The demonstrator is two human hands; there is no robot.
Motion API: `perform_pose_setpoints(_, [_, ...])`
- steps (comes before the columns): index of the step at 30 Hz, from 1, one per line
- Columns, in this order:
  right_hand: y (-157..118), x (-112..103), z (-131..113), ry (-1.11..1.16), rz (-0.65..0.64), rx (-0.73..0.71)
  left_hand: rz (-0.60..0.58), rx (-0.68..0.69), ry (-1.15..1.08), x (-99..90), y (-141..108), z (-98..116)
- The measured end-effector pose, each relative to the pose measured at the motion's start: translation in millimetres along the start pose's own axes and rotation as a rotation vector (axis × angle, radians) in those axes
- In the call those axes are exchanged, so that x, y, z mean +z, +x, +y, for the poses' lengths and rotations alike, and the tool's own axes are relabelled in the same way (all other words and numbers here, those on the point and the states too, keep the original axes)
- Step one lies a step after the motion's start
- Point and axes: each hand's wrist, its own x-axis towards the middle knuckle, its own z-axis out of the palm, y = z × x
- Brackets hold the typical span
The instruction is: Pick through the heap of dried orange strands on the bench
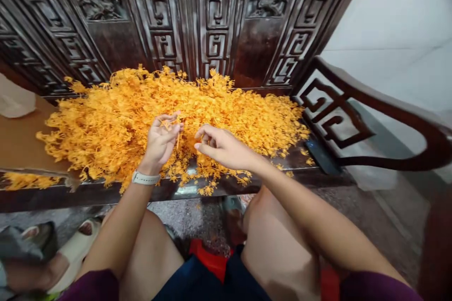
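A large heap of orange-yellow plastic-looking flower pieces (116, 117) spreads over a dark carved wooden bench (189, 191). My left hand (163, 141), with a pale watch (145, 178) on the wrist, is closed in a pinch on a small orange flower piece (179, 136), in front of the heap's middle. To its right, my right hand (217, 146) has curled fingers, with thumb and fingertips close together by the heap; whatever they hold, if anything, is too small to make out. The two hands are a short gap apart.
Brown cardboard (28, 143) lies at the bench's left end. A dark phone-like object (323, 156) is beside the curved armrest (399, 108) at right. Behind stands the carved backrest (116, 42). Another person's sandalled foot (76, 244) shows at lower left.
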Motion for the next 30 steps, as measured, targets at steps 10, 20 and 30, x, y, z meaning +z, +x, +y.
perform_pose_setpoints(10, [9,9,2,-0.116,0.072,0.01,-0.079,-0.029,0.045,-3.4,-2,-3])
perform_pose_setpoints(20, [18,11,8,-0.043,0.181,0.062,-0.389,-0.029,0.14,-3.3,-10,-7])
perform_pose_setpoints(30, [16,15,6,-0.078,0.075,-0.004,-0.241,0.067,0.189,2.8,-10,-11])
